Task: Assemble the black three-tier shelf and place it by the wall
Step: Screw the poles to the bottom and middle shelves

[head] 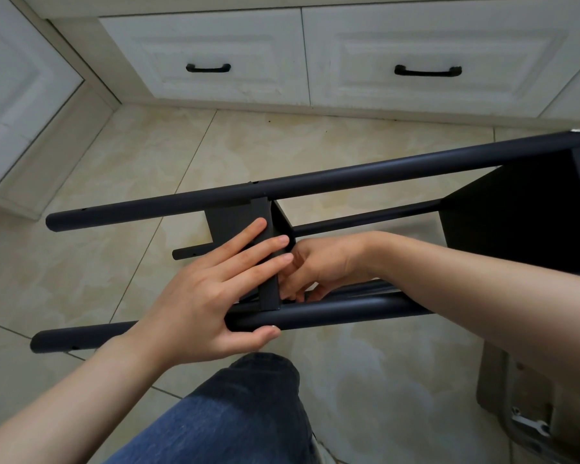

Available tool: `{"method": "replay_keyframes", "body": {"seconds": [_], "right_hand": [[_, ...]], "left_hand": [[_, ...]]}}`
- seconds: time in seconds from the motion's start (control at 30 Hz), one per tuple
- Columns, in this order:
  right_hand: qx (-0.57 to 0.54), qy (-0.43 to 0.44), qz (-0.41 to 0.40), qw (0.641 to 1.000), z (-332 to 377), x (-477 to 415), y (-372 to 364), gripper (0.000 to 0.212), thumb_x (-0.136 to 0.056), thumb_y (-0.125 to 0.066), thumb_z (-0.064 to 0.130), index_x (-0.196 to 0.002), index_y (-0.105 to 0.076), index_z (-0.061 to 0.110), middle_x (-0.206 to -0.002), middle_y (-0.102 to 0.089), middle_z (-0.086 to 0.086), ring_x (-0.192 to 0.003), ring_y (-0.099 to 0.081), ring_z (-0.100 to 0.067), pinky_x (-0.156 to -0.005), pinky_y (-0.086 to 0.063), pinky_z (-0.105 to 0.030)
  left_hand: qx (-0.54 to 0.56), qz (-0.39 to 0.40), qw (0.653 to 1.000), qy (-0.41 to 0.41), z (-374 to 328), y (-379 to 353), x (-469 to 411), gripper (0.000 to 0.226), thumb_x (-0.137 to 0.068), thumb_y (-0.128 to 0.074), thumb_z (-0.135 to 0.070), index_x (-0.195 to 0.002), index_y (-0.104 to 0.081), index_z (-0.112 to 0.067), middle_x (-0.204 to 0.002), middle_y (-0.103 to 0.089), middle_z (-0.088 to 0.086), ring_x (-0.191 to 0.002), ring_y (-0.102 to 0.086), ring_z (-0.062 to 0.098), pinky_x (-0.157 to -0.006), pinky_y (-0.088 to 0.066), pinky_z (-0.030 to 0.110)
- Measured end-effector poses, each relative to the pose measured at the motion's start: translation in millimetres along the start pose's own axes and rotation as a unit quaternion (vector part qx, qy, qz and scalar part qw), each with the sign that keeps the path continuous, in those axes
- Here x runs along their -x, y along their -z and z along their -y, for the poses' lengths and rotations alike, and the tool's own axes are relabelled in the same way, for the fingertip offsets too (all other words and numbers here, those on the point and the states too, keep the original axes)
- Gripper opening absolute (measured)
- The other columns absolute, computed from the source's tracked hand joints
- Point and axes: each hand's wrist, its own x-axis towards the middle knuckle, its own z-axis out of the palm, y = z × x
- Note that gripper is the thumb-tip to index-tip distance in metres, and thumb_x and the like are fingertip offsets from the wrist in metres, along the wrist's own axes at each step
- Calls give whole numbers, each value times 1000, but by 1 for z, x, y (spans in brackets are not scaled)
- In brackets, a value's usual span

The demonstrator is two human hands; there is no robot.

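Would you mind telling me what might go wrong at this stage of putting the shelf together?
The right hand reaches into the tight gap between the shelf panel and the near pole, so it could get pinched there. The left hand braces that panel against the pole; if it slips, the joint could shift out of line.

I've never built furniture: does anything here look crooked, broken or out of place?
Nothing looks broken. The shelf lies on its side on the floor, unfinished: the holes near the pole ends are empty. A wrench lies at the lower right.
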Motion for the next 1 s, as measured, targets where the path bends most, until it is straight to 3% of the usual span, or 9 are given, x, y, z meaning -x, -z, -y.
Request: {"method": "replay_keyframes", "body": {"seconds": [0.2,0.37,0.53,0.63,0.73,0.8,0.87,0.93,1.0], "right_hand": [[43,9,-78,996,2,6,-7,8,-92,-66,16,-90,-73,15,-90,-68,-8,-82,-61,-17,-80,-52,-30],[175,29,-162,971,7,25,-18,21,-93,-64,27,-86,-73,9,-75,-65,-2,-68,-58,-11,-68,-46,-24],[272,42,-184,944,10,59,-28,24,-94,-63,39,-107,-74,23,-94,-73,9,-74,-62,4,-67,-47,-10],[353,43,-207,912,8,73,-37,29,-92,-67,33,-120,-68,23,-109,-70,9,-84,-58,2,-69,-40,-3],[400,43,-239,884,6,79,-48,31,-94,-65,29,-124,-65,22,-117,-69,5,-100,-59,-9,-81,-42,-14],[415,37,-256,872,6,80,-56,29,-95,-63,28,-123,-65,23,-115,-69,2,-105,-60,-16,-85,-44,-23],[421,37,-272,865,6,81,-61,27,-95,-61,27,-121,-65,23,-112,-70,0,-105,-61,-20,-87,-48,-30],[427,38,-286,857,5,82,-64,26,-95,-60,27,-120,-65,23,-110,-70,-1,-103,-61,-22,-87,-50,-34],[430,39,-302,850,3,83,-67,24,-94,-61,27,-117,-66,23,-107,-71,-1,-100,-62,-23,-85,-51,-36]], "left_hand": [[-25,0,1000,-7,-1,1,-2,75,-90,-60,-60,-149,-48,-15,-160,-38,-1,-155,-21,24,-108,-42,33],[-45,0,999,-15,-1,4,-5,76,-90,-59,-58,-148,-49,-10,-161,-37,2,-155,-22,25,-105,-49,37],[-71,18,997,-24,-3,11,-4,78,-92,-54,-61,-151,-45,-10,-162,-34,4,-154,-24,28,-100,-54,42],[-92,76,993,-11,-8,26,-8,80,-94,-44,-66,-155,-39,-15,-165,-27,1,-155,-17,28,-103,-52,42],[-153,203,967,-1,-12,44,-14,79,-97,-33,-67,-162,-14,-25,-167,8,-9,-155,14,18,-115,-38,37],[-194,280,940,-8,-13,58,-17,76,-102,-35,-59,-162,1,-29,-160,26,-13,-152,23,12,-117,-34,33],[-208,320,924,-10,-19,69,-20,72,-105,-40,-44,-162,2,-30,-161,27,-15,-155,11,10,-112,-39,33],[-205,327,922,20,-31,76,-24,67,-104,-44,-36,-162,-11,-31,-168,13,-15,-153,-21,17,-96,-46,30],[-188,293,934,73,-45,75,-28,50,-101,-47,-34,-151,-41,-28,-167,-18,-11,-124,-57,28,-79,-44,30]]}}
